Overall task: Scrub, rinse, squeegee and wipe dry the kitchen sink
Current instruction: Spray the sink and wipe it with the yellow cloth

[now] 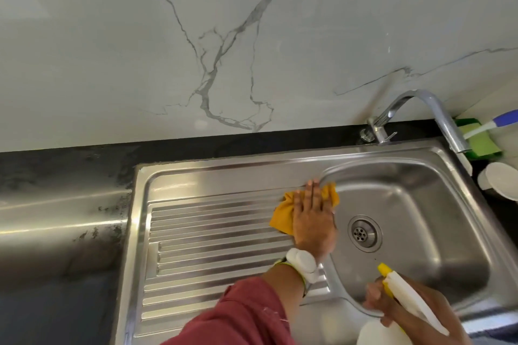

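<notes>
A left hand point(314, 218) presses a yellow cloth point(283, 214) flat-fingered on the sink point(224, 232) drainboard beside the basin; the right hand's point(392, 302) grip wraps a spray bottle point(406, 294), which may slip from its tilt.
</notes>
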Available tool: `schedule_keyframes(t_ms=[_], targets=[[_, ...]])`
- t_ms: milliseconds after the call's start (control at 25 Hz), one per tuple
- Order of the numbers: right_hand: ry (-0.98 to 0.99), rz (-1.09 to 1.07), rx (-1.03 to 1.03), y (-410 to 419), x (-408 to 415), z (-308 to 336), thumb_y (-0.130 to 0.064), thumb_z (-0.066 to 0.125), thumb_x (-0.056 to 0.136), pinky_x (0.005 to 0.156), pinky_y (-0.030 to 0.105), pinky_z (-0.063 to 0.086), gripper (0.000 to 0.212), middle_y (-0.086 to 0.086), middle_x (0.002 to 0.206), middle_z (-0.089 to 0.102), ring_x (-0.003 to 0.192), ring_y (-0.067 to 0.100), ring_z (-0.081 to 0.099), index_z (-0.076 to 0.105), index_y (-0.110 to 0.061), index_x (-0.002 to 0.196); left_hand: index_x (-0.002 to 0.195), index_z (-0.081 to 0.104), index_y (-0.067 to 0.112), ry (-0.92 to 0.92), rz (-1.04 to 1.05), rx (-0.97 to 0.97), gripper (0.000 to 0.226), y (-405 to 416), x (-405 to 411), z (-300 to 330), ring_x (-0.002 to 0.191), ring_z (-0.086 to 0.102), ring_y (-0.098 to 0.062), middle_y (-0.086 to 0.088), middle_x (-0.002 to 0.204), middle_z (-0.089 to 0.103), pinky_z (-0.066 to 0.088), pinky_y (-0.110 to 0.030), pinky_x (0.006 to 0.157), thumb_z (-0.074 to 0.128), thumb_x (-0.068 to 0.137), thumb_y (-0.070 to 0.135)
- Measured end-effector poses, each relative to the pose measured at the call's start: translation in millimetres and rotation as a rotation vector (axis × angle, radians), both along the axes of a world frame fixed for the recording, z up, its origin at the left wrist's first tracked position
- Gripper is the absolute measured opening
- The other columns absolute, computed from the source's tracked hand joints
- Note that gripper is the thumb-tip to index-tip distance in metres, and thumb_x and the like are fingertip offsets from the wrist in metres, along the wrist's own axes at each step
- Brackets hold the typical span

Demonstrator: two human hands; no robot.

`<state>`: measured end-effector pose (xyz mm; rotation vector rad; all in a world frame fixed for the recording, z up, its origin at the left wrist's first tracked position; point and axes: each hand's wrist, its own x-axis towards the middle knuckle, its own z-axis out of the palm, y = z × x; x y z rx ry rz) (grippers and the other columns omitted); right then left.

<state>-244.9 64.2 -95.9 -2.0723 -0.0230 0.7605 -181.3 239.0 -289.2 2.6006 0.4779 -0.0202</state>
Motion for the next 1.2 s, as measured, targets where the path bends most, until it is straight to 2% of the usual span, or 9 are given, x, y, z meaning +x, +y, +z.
schedule_keyframes(t_ms=[160, 240, 320, 360, 480, 640, 760, 880, 1200], targets=[[-0.086, 0.062, -0.028, -6, 10, 5, -0.045, 0.086, 0.067, 0.070, 0.029, 0.053, 0.027, 0.011, 0.070, 0.072, 0.066, 0.026, 0.066, 0.078, -0.025, 0.084, 0.136, 0.063, 0.016, -0.014, -0.116, -0.140, 0.064, -2, 1, -2, 0.157, 0.021, -0.024, -0.009, 0.162, 0.041, 0.005, -0.050, 0.129, 0.018, 0.106, 0.050], [-0.081, 0.106, -0.038, 1, 15, 10, -0.037, 0.087, 0.074, 0.065, 0.022, 0.048, 0.018, 0.010, 0.070, 0.070, 0.066, 0.023, 0.064, 0.078, -0.023, 0.082, 0.133, 0.068, 0.012, -0.039, -0.148, -0.675, 0.069, 20, -23, 23, 0.138, 0.049, -0.028, -0.009, 0.140, 0.065, 0.024, -0.050, 0.120, 0.016, 0.108, 0.051], [-0.073, 0.151, -0.020, 10, 19, 12, -0.038, 0.086, 0.076, 0.064, 0.019, 0.046, 0.021, 0.010, 0.072, 0.070, 0.064, 0.016, 0.061, 0.078, -0.020, 0.085, 0.115, 0.075, 0.005, -0.073, 0.109, -1.357, 0.045, 54, -49, 52, 0.108, 0.061, -0.037, -0.007, 0.105, 0.077, 0.047, -0.050, 0.097, 0.037, 0.110, 0.027], [-0.073, 0.162, -0.012, 13, 21, 11, -0.039, 0.086, 0.075, 0.064, 0.018, 0.046, 0.024, 0.009, 0.073, 0.070, 0.065, 0.014, 0.060, 0.077, -0.019, 0.086, 0.111, 0.076, 0.004, -0.105, 0.328, -1.473, 0.037, 77, -63, 62, 0.099, 0.065, -0.039, -0.011, 0.096, 0.077, 0.055, -0.049, 0.086, 0.044, 0.107, 0.023], [-0.056, 0.166, -0.013, 32, 32, 5, -0.045, 0.086, 0.073, 0.070, 0.018, 0.048, 0.028, 0.005, 0.077, 0.072, 0.070, 0.015, 0.063, 0.077, -0.023, 0.088, 0.108, 0.075, 0.018, -0.337, 0.795, -1.175, 0.036, 165, -118, 80, 0.082, 0.071, -0.041, -0.019, 0.086, 0.073, 0.061, -0.050, 0.072, 0.048, 0.107, 0.041], [-0.097, 0.223, -0.001, 70, 37, 0, -0.055, 0.082, 0.072, 0.070, 0.022, 0.048, 0.034, 0.002, 0.075, 0.070, 0.069, 0.013, 0.063, 0.074, -0.025, 0.086, 0.122, 0.064, 0.013, -0.462, 0.991, -0.286, 0.046, 283, -137, 84, 0.118, 0.059, -0.040, -0.019, 0.121, 0.066, 0.047, -0.049, 0.094, 0.033, 0.111, 0.045], [-0.154, 0.154, 0.039, 94, 42, -1, -0.051, 0.082, 0.074, 0.072, 0.029, 0.051, 0.029, 0.002, 0.076, 0.072, 0.073, 0.018, 0.068, 0.075, -0.025, 0.086, 0.149, 0.050, 0.011, -0.277, 1.025, 0.125, 0.054, 333, -112, 42, 0.155, 0.022, -0.038, -0.021, 0.166, 0.028, 0.024, -0.066, 0.116, 0.026, 0.111, 0.041], [-0.155, 0.168, 0.053, 107, 40, -1, -0.045, 0.081, 0.085, 0.075, 0.034, 0.052, 0.023, -0.001, 0.080, 0.073, 0.077, 0.017, 0.069, 0.073, -0.025, 0.090, 0.146, 0.052, 0.006, -0.135, 1.038, 0.203, 0.052, 326, -68, -4, 0.153, 0.026, -0.040, -0.023, 0.164, 0.031, 0.021, -0.065, 0.119, 0.027, 0.112, 0.034], [-0.092, 0.085, 0.083, 78, 49, -10, -0.045, 0.079, 0.086, 0.079, 0.037, 0.051, 0.029, 0.001, 0.086, 0.073, 0.078, 0.014, 0.067, 0.072, -0.020, 0.100, 0.146, 0.049, -0.003, -0.081, 0.721, -0.154, 0.054, 180, 81, 8, 0.153, 0.026, -0.042, -0.030, 0.159, 0.035, 0.019, -0.060, 0.123, 0.038, 0.107, 0.032]])
